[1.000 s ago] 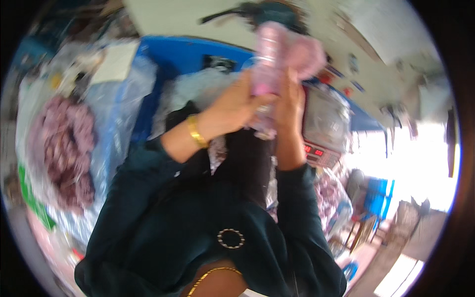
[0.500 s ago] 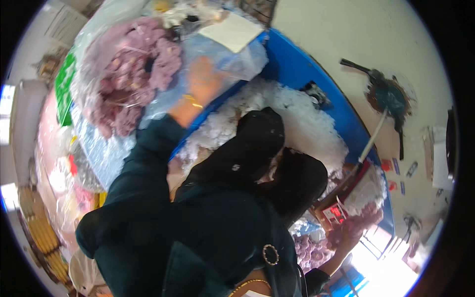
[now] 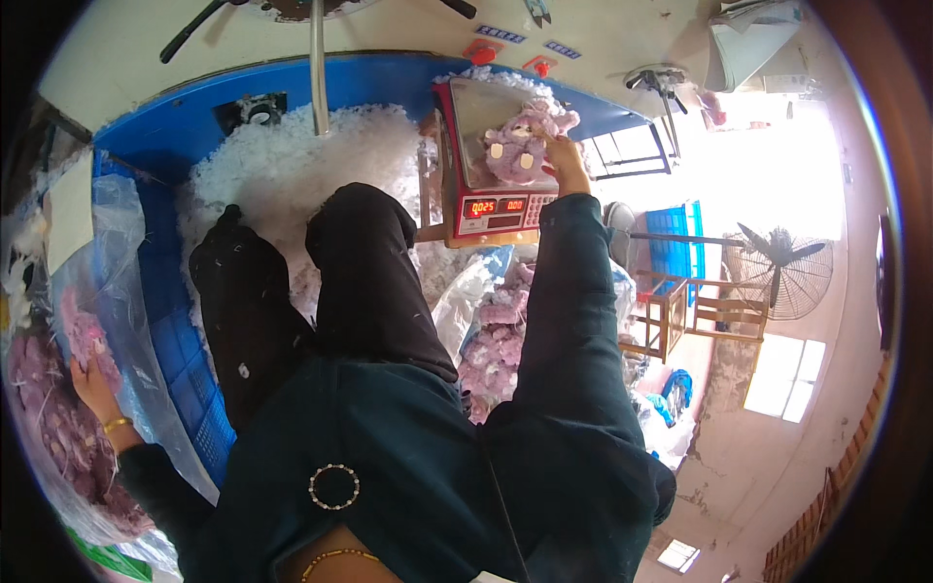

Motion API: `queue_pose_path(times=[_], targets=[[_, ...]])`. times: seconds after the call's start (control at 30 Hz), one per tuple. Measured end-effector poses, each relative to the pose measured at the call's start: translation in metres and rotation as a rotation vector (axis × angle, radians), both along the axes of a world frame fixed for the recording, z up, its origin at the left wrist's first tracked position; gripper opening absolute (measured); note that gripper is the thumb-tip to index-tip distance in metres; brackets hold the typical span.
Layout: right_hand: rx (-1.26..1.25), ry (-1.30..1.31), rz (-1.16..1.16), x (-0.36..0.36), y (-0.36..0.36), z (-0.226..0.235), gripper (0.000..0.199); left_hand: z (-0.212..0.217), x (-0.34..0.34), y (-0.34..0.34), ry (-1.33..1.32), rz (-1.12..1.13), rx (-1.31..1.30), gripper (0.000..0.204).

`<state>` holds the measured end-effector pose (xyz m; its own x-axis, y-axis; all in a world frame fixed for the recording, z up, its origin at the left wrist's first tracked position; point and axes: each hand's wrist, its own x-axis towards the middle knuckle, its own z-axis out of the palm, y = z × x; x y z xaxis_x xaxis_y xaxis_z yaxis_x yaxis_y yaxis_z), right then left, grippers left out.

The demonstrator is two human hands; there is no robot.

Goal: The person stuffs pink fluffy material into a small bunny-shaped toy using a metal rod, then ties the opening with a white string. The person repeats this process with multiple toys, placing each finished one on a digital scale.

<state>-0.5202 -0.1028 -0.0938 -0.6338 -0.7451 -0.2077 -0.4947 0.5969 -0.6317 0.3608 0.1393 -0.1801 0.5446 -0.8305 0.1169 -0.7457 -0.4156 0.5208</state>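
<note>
On the metal plate of a red electronic scale sits a stuffed mauve plush toy with pale foot pads. My right hand has its fingers closed on the toy's side. Far to the left, my left hand grips a limp pink plush piece above a clear plastic sheet. Beside that hand lies a heap of mauve plush pieces in plastic. The scale's red display is lit.
White fibre stuffing fills a blue bin around my knees, and a metal tube points into it. More mauve plush toys are piled below the scale. A fan and wooden stools stand at the right.
The view has swung to the right. My right hand has brought the plush toy onto the scale's plate. My left hand, blurred over the plastic before, now grips a pink plush piece.
</note>
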Motion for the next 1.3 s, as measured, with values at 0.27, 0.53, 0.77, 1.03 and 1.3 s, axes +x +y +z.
queue_pose_path(times=[0.27, 0.53, 0.77, 1.03, 1.3], targets=[[-0.211, -0.266, -0.328, -0.035, 0.033, 0.02, 0.067, 0.037, -0.237, -0.024, 1.646, -0.078, -0.082, 0.057], [-0.045, -0.219, 0.098, 0.011, 0.005, 0.025, 0.064, 0.095, -0.37, -0.043, 1.848, -0.625, 0.291, 0.05], [-0.295, -0.591, 0.418, 0.071, 0.011, -0.006, 0.035, 0.135, -0.359, -0.05, 1.723, -0.855, 0.668, 0.047], [-0.515, -0.837, 1.023, 0.286, 0.1, 0.095, 0.072, 0.103, -0.376, -0.079, 1.166, -0.693, 0.114, 0.04], [-0.889, -1.032, 0.542, 0.342, 0.001, 0.096, 0.039, 0.139, -0.412, -0.176, 1.121, -0.796, -0.222, 0.046]])
